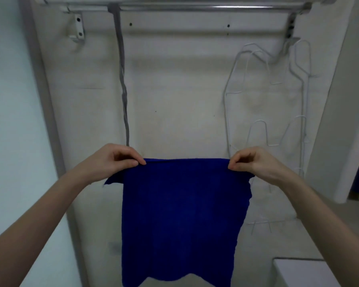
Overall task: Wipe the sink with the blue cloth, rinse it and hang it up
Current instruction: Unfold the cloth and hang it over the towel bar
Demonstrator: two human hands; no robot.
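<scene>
Pinching the top edge at its nine o'clock end, the left hand (pixel 114 160) stretches the blue cloth (pixel 180 212), which hangs flat before the wall below the metal rail (pixel 195 7); the right hand (pixel 255 162) pinches the three o'clock end.

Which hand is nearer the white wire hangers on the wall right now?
Right. The right hand pinches the blue cloth's top corner just below and beside the white wire hangers; the left hand holds the opposite corner, under the grey strap.
</scene>
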